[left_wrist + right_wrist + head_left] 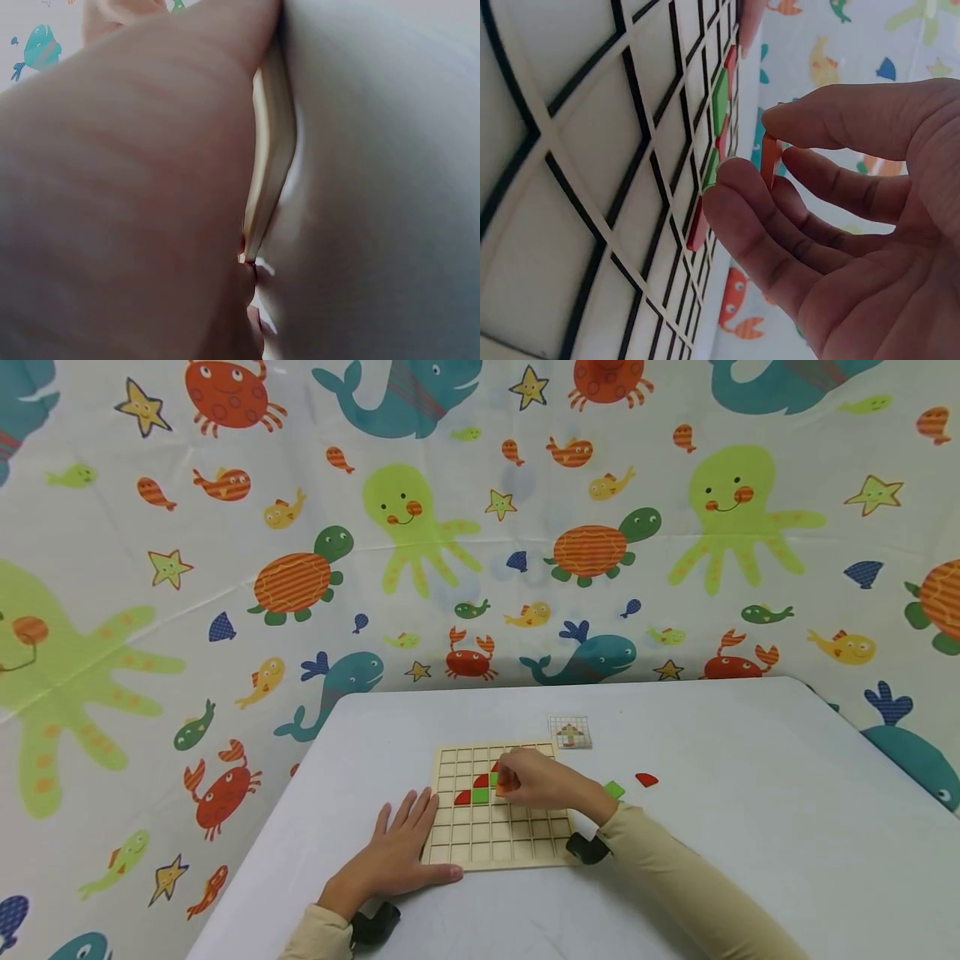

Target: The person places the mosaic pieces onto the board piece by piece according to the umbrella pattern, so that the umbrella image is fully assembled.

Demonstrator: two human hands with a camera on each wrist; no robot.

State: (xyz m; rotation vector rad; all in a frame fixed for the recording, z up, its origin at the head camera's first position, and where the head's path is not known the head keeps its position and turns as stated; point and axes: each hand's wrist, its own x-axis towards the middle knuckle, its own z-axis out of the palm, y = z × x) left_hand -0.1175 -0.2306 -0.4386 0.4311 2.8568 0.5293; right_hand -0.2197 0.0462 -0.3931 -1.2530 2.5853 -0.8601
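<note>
A wooden grid board [517, 853] lies on the white table. On it, red curved-edged tiles [462, 797] and green square tiles [480, 796] sit in cells, stepping up to the right. My right hand [536, 779] is over the upper middle of the board. In the right wrist view it pinches an orange tile [769, 159] between thumb and fingers, held off the grid. With fingers spread, my left hand [401, 853] rests at the board's left edge, its thumb along the lower left corner. The left wrist view shows mostly palm and the board's side edge [271, 142].
Behind the board lies a small pattern card [572, 733] with a coloured grid picture. A loose green tile [615, 789], partly hidden by the right wrist, and a loose red tile [647, 779] lie to the right. A sea-animal cloth [465, 618] hangs behind the table.
</note>
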